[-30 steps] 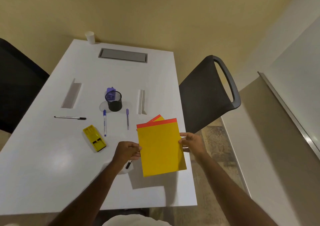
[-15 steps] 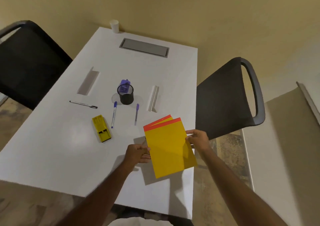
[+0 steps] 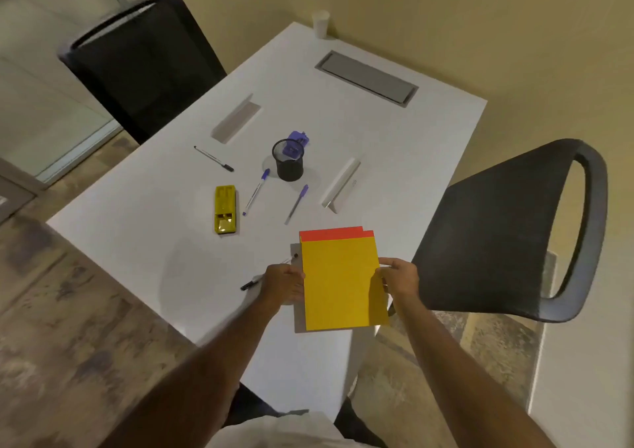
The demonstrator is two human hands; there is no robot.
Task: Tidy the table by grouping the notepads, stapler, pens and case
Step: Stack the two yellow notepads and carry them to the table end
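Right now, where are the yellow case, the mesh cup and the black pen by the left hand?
Yellow case [image 3: 225,209]: head view, middle of its lid.
Mesh cup [image 3: 290,168]: head view, front of its wall.
Black pen [image 3: 249,283]: head view, capped end left of the left hand [image 3: 284,284].

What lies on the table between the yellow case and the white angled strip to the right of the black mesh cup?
In the head view, two purple-capped pens lie between the yellow case and the white strip, apart from each other and just in front of the mesh cup.
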